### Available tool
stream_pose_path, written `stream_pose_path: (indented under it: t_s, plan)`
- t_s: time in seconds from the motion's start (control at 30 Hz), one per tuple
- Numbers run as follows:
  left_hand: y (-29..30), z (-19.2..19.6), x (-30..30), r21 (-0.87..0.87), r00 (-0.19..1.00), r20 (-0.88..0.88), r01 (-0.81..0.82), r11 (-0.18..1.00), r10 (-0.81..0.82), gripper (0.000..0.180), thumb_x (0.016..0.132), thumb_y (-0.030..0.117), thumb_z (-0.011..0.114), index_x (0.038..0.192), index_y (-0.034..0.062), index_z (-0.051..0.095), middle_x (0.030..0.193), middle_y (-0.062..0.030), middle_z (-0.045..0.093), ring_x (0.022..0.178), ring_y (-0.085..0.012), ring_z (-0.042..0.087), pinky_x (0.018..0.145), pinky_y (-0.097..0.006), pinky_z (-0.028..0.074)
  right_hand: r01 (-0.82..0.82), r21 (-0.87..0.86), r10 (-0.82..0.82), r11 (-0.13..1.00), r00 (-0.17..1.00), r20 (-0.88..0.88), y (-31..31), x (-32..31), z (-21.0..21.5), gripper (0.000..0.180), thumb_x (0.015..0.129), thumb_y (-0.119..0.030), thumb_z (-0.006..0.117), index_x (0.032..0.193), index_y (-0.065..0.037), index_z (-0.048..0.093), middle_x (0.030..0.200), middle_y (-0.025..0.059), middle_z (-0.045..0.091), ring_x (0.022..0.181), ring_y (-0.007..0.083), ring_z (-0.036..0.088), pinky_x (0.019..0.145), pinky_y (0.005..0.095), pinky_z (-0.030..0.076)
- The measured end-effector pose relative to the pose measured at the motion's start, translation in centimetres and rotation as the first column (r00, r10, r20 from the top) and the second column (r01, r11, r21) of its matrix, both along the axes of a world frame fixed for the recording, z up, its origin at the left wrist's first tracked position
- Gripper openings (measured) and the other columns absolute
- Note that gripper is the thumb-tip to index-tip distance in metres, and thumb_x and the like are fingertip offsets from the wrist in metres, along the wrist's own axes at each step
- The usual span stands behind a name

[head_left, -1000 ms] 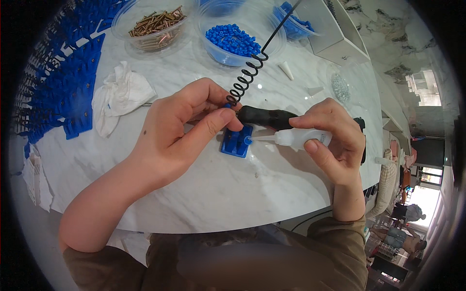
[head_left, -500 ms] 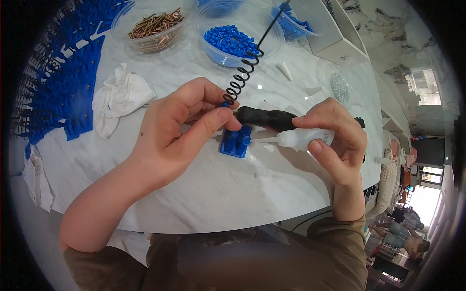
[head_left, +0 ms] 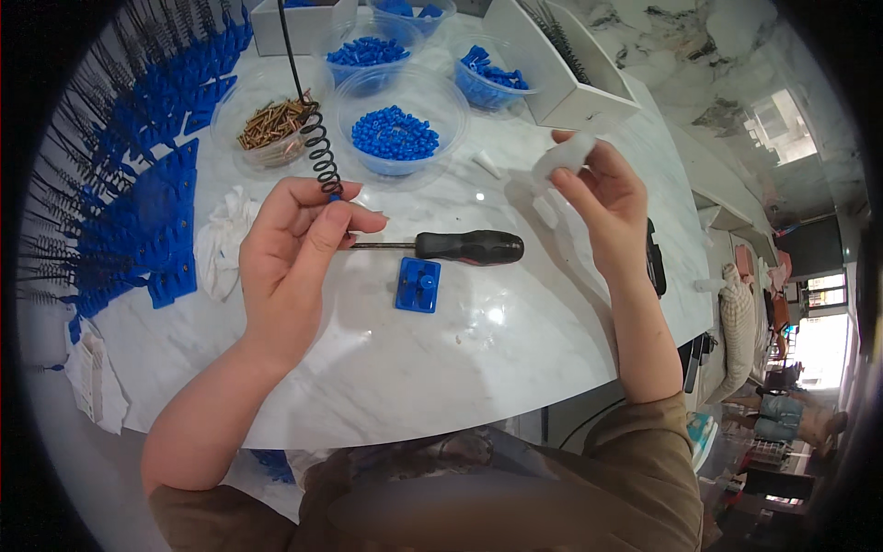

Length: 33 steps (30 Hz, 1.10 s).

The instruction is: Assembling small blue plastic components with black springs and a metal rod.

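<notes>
My left hand (head_left: 290,253) pinches the lower end of a black coiled wire spring (head_left: 322,152), where a bit of blue plastic shows between the fingers. Its long straight end points up and away. Raised at the right, my right hand (head_left: 607,198) grips a small white squeeze bottle (head_left: 563,158), blurred by motion. Between the hands a small blue plastic block (head_left: 417,287) with a round peg lies on the table, touched by neither. Just beyond it rests a screwdriver (head_left: 469,247) with a black handle, its shaft pointing toward my left fingers.
Clear tubs hold brass-coloured screws (head_left: 276,124), blue beads (head_left: 395,136) and other blue plastic parts (head_left: 492,74). Many blue pieces with springs (head_left: 138,202) line the left edge, beside a crumpled tissue (head_left: 225,244). A white box (head_left: 579,101) and a small white cap (head_left: 487,166) sit farther back.
My right hand has lifted the bottle away from the blue block, up and to the right. My left hand has drawn left with the spring, leaving the block free on the table.
</notes>
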<state>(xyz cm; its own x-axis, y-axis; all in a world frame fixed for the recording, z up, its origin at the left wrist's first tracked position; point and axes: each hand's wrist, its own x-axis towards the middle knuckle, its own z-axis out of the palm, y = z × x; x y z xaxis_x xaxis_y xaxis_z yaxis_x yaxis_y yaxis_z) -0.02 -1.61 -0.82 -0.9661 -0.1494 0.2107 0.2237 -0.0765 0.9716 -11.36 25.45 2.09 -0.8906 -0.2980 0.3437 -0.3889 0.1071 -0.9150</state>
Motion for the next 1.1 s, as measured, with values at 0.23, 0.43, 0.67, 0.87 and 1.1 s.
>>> stream_pose_path:
  t_s: [0.23,0.43,0.67,0.87,1.1]
  plan:
    - [0.0,0.2,-0.2,-0.025,0.996,-0.064,-0.059,0.998,0.057,0.024,0.100,0.020,0.049,0.113,0.0005,0.053,0.096,-0.0082,0.068,0.093,-0.0119,0.062,0.080,-0.024,0.044,0.060,0.400,0.062,0.914,0.956,-0.286,-0.4,0.1,-0.9,0.034,0.076,-0.004,0.074,0.108,-0.002,0.063,0.100,0.0065,0.067,0.086,0.0159,0.061,0.080,0.0281,0.048]
    - [-0.3,-0.1,-0.2,-0.039,0.993,-0.108,-0.055,0.998,0.051,0.024,0.101,0.020,0.047,0.113,0.0002,0.053,0.096,-0.0088,0.068,0.093,-0.0121,0.062,0.080,-0.024,0.045,0.130,0.449,0.091,0.884,0.894,-0.438,-1.1,0.2,-0.8,0.036,0.075,-0.006,0.075,0.108,-0.004,0.063,0.097,0.0071,0.066,0.089,0.0209,0.062,0.081,0.0315,0.048]
    - [-0.3,-0.2,-0.3,-0.027,0.993,-0.106,-0.049,0.998,0.046,0.024,0.100,0.020,0.048,0.112,0.0002,0.053,0.097,-0.0089,0.068,0.092,-0.0117,0.062,0.080,-0.024,0.045,0.286,0.387,-0.091,0.877,0.888,-0.451,-0.3,-1.3,-0.9,0.042,0.076,-0.009,0.075,0.115,-0.006,0.060,0.095,0.0088,0.066,0.093,0.0206,0.063,0.085,0.0331,0.048]
    - [-0.2,-0.1,-0.3,-0.035,0.994,-0.101,-0.033,0.999,0.030,0.023,0.100,0.020,0.049,0.113,0.0002,0.053,0.097,-0.0092,0.068,0.092,-0.0109,0.062,0.080,-0.024,0.045,0.273,0.404,-0.086,0.873,0.902,-0.424,-0.4,-1.9,-2.1,0.049,0.076,-0.011,0.076,0.121,-0.007,0.055,0.093,0.0109,0.066,0.090,0.0225,0.064,0.085,0.0347,0.049]
    - [0.2,0.0,-0.4,-0.065,0.997,-0.074,-0.006,0.998,0.001,0.022,0.100,0.018,0.050,0.114,0.0007,0.053,0.098,-0.0092,0.069,0.091,-0.0097,0.061,0.080,-0.024,0.044,0.296,0.417,-0.137,0.859,0.919,-0.371,-0.2,-2.2,-2.6,0.055,0.076,-0.013,0.076,0.125,-0.007,0.051,0.098,0.0137,0.066,0.094,0.0253,0.065,0.086,0.0366,0.048]
